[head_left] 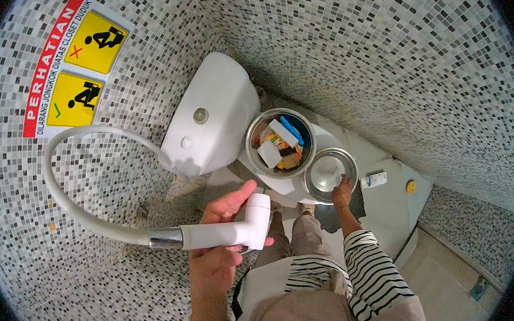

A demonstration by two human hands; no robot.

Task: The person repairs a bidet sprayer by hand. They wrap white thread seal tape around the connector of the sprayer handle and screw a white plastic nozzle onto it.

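Observation:
A white handheld bidet sprayer [217,235] rests across my left hand [216,266], whose fingers and thumb curl round it. Its pale flexible hose [60,194] loops up and back toward the toilet tank. On the right, my right hand [342,191] grips the near right rim of a shiny round metal bowl [315,191]; something clear or pale lies inside, perhaps water. Beside it stands a larger metal basin [252,155] holding white blocks, a blue item, a brown bristly piece and orange-yellow packets.
A white toilet tank [216,97] with a round metal button stands at the back, against mosaic-tiled walls. Right of the bowl lie a small white packet [374,179] and a yellow round object [410,187]. A dark patch [354,210] shows beneath my right hand. A warning sign [74,99] hangs left.

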